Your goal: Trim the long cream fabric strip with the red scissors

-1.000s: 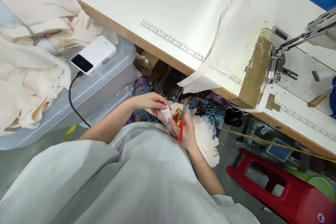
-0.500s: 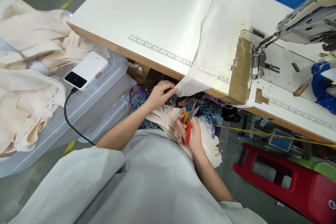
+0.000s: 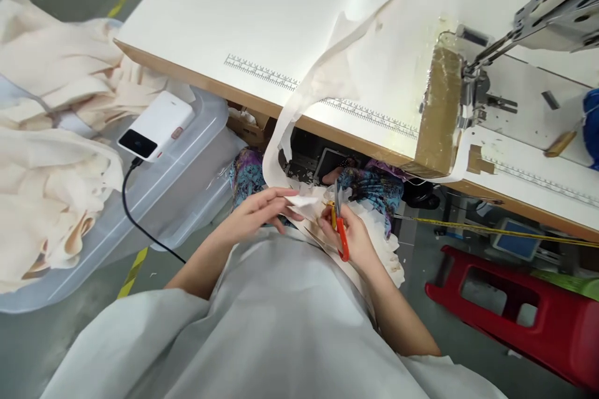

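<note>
My left hand (image 3: pixel 259 212) is just above my lap, fingers fairly straight, with the end of a cream fabric strip (image 3: pixel 276 159) pinched between them. The strip loops down from a larger cream piece (image 3: pixel 346 65) on the table. In my right hand (image 3: pixel 354 238) is a pair of scissors (image 3: pixel 343 240) with red and yellow handles; the blades point up and look nearly closed. Some right fingers also sit by the lap fabric, but whether they grip it cannot be made out. Stacked cream pieces (image 3: pixel 381 249) with ruffled edges lie across my lap.
A sewing machine (image 3: pixel 556 19) stands at the table's right, beside a taped brown block (image 3: pixel 438 112). On the left, a clear plastic bin (image 3: pixel 206 118) holds cream fabric (image 3: pixel 56 187) and a white power bank (image 3: pixel 156 126) with a cable. A red stool (image 3: pixel 510 305) is at lower right.
My left hand has drawn the fabric end from the table edge down and left to my lap, and the cloth has slid along. The scissor blades have closed and turned more upright.
</note>
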{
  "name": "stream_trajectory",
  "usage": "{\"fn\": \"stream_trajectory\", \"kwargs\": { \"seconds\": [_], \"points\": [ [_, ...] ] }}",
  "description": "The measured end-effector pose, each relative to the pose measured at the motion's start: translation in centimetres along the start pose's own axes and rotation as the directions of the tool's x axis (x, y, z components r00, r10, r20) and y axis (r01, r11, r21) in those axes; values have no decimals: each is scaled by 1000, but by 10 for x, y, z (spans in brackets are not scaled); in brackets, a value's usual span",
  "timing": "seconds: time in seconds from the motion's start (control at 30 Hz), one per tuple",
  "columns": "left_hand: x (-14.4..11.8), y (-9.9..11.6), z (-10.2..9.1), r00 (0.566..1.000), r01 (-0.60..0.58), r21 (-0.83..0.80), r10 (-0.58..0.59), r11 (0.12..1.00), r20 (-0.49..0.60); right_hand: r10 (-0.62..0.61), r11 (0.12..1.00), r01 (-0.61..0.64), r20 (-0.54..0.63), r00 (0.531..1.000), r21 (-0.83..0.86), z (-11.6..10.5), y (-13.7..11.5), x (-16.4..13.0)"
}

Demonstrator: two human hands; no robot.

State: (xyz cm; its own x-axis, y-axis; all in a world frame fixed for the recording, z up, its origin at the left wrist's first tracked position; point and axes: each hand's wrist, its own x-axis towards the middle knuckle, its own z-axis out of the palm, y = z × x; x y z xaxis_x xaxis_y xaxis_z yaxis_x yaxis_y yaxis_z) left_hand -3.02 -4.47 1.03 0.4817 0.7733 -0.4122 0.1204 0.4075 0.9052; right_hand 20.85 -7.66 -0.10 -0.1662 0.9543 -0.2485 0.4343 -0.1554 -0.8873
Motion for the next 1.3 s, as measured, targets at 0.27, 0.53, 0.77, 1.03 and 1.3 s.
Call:
{"fn": "stream_trajectory", "kwargs": {
  "seconds": [0.27, 0.53, 0.77, 1.03, 1.3],
  "points": [
    [18, 33, 15, 946, -187, 459, 285, 869, -155, 31, 988, 20, 326, 945, -153, -35, -8, 6],
    [21, 37, 17, 994, 105, -78, -103, 991, 32, 6, 976, 90, 438, 899, -199, -44, -13, 25],
    [27, 27, 13, 991, 133, -140, -134, 981, 2, 15, 985, 77, 522, 853, -155, -41, -9, 31],
    [28, 22, 9, 991, 129, -150, -133, 980, -20, 35, 980, 74, 526, 850, -183, -38, -14, 31],
    [29, 23, 12, 993, 104, -145, -111, 984, -38, 50, 930, 103, 400, 915, -353, -33, -15, 23]
  ]
}}
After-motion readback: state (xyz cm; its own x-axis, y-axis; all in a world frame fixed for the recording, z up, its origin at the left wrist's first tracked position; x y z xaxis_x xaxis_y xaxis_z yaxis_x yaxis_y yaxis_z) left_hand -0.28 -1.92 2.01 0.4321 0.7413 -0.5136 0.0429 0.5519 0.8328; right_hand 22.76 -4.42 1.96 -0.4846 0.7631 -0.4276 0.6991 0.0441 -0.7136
